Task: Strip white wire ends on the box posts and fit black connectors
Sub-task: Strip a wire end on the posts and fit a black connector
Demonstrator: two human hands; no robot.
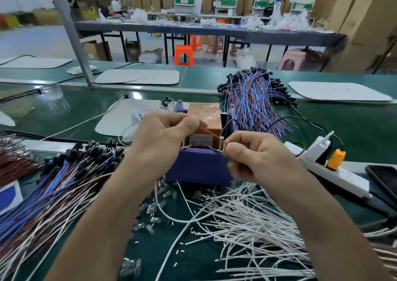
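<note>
Over on the left, a thick bundle of blue, brown and white leads (62,186) fans across the green mat (86,108), black connectors (101,149) clustered at its upper end. Moving in, the left hand (159,138) is curled up tight above the box's near wall, thumb pressed against forefinger, pinching a thin wire (211,135) just above the left post (183,144). Its colour is hard to call from here. Centre stage is the purple box (197,166), with a copper-coloured block (204,117) sitting inside it. The wire runs across to the right post (221,143), and there's the right hand (253,156), fingers curled, thumb and forefinger nipping the wire's other end right beside that post. Below the box lie clear plastic pieces (150,212), and a big loose heap of white wires (247,227) spreads out under the right forearm, with short white insulation offcuts (180,251) scattered on the mat. Behind the right hand sits another blue and brown bundle (253,100) tipped with black connectors. Further right is a white power strip (343,178) carrying an orange plug (336,159), and a dark phone (384,180) lies at the edge.
</note>
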